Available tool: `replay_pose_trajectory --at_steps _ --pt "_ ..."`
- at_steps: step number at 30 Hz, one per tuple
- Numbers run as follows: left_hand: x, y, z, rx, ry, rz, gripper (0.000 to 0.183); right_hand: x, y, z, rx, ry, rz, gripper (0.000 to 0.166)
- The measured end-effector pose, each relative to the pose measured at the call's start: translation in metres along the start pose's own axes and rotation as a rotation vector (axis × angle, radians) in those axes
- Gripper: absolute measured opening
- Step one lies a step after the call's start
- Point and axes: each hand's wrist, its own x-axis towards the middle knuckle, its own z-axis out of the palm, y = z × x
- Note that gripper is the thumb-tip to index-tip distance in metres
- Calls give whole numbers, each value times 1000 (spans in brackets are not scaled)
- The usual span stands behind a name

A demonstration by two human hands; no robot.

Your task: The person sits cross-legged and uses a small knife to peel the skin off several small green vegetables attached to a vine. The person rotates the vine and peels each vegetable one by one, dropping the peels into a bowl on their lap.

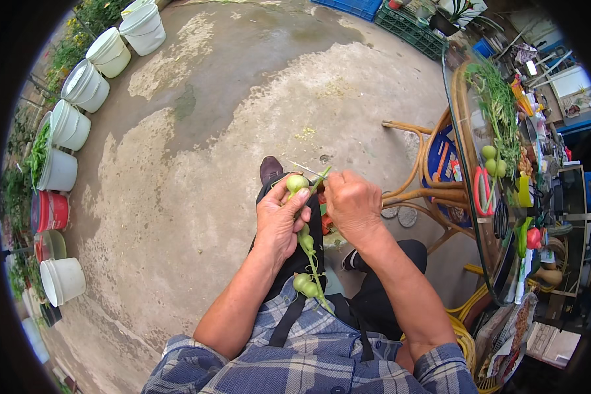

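Observation:
My left hand [278, 224] pinches a small pale-green gourd [297, 183] between thumb and fingers above my knee. The gourd belongs to a green vine stem [315, 273], which trails down over my lap with several more small gourds on it. Two rounded lobes of a bottle-shaped gourd [306, 285] rest against my plaid shirt. Close by on the right, my right hand [353, 204] is closed around a tool with a thin metal blade [308, 169], likely a knife. Its handle is hidden in the fist. The blade points left, crossing near the stem's upper end.
White plastic buckets [84, 86] line the left side, with a red bucket [50, 212] among them. At right stands a glass-topped rattan table [455, 147] holding red-handled scissors [482, 192], cut greens [500, 108] and round gourds [495, 167]. Plant scraps [305, 133] lie on the concrete.

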Motion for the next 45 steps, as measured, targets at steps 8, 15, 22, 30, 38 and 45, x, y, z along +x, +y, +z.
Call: replay_pose_trajectory --at_steps 8,15,22,30,38,45 --pt "5 -2 -13 -127 -175 -56 53 0 2 -11 291 14 71 12" --pt "3 -3 -13 -130 -161 -46 57 -3 3 -16 294 -109 -36 15" --pt "6 -6 -13 -71 -156 -21 55 -6 8 -10 236 -108 -59 15" --pt "7 -7 -14 -77 -136 -21 60 -5 16 -9 135 100 52 13" --pt "9 -8 -20 -114 -201 -33 62 -19 7 -7 408 -95 -46 16" --pt "10 -9 -23 -126 -225 -47 55 -19 11 -4 410 -124 -55 14"
